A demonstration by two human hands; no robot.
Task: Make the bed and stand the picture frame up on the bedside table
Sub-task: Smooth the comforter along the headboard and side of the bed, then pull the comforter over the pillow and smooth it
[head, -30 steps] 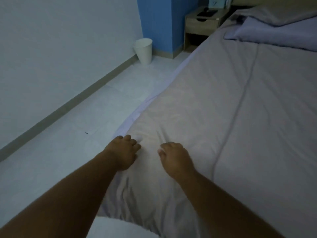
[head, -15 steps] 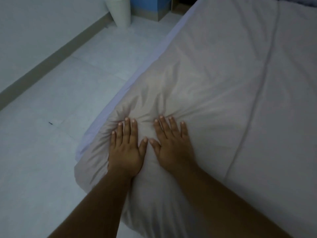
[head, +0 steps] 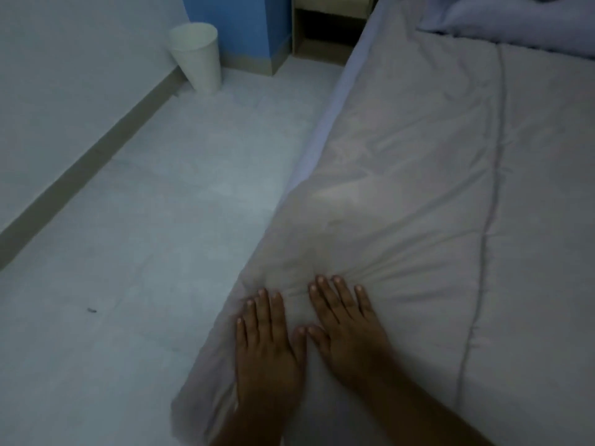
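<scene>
A pale grey duvet (head: 418, 162) covers the bed and reaches its near left corner. My left hand (head: 267, 346) and my right hand (head: 346, 329) lie flat side by side on that corner, palms down, fingers stretched out, holding nothing. Creases fan out from my fingertips. A lilac pillow (head: 515, 24) lies at the head of the bed, top right. Only the lower part of the wooden bedside table (head: 325, 27) shows at the top edge. Its top and the picture frame are out of view.
A white waste bin (head: 198, 56) stands on the pale tiled floor (head: 145, 236) by the wall, next to a blue wall section (head: 238, 24). The floor strip runs between the left wall and the bed's side.
My hands went from curled on the duvet corner to flat with fingers spread. The view dipped down, then lifted again, so the bin and the pillow are back in sight.
</scene>
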